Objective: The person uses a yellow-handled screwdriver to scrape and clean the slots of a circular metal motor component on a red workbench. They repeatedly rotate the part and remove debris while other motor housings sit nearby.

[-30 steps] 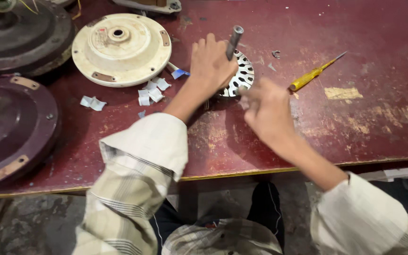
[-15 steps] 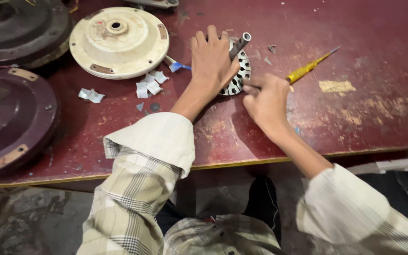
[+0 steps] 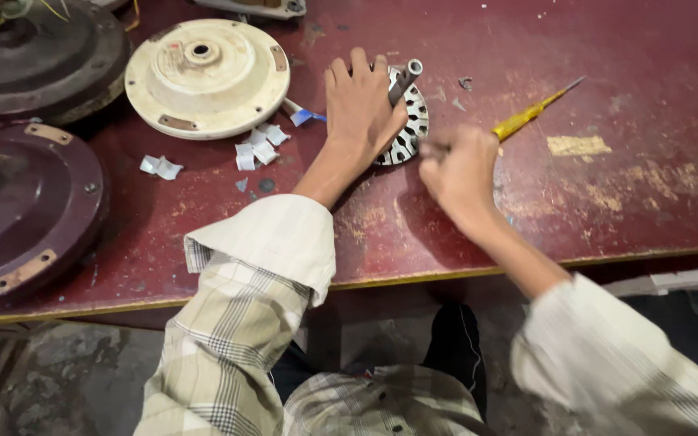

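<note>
Slotted metal core (image 3: 410, 129), round, with a steel shaft (image 3: 405, 79) standing out of it: laid on the red bench (image 3: 607, 194), far of centre, pressed down under the left hand (image 3: 361, 105), fingers spread flat over it. Right hand (image 3: 458, 165): just right of the core, fingers curled together; whether anything is pinched cannot be told. Yellow-handled screwdriver (image 3: 527, 118): lies right of the core. Cream round cover (image 3: 206, 77) and paper scraps (image 3: 256, 149): set to the left.
</note>
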